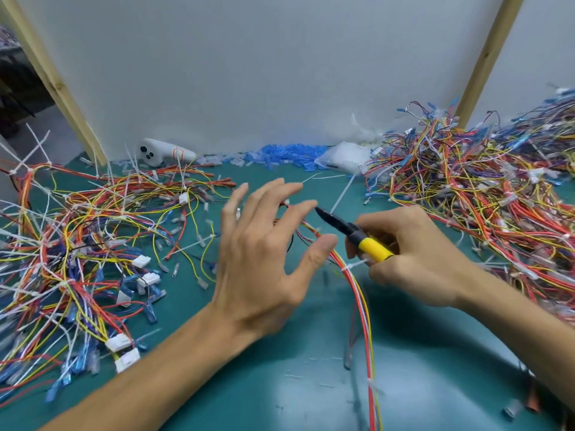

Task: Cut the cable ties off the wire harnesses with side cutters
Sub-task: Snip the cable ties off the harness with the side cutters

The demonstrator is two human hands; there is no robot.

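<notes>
My right hand [413, 259] grips side cutters [357, 234] with yellow handles and black jaws pointing up-left. A white cable tie [341, 194] sticks up from the jaw tips. My left hand [264, 250] hovers with fingers spread over the green mat, holding nothing, just left of the cutters. A wire harness [357, 293] of red, yellow and white wires runs from between my hands down toward the front edge, with a white tie [353, 266] around it near my right thumb.
A tangled pile of harnesses with white ties [77, 244] fills the left of the green mat [280, 384]. A bigger pile [482, 188] covers the right. Blue terminals [286, 154], a white plastic bag [345, 158] and a white controller [161, 152] lie along the back wall.
</notes>
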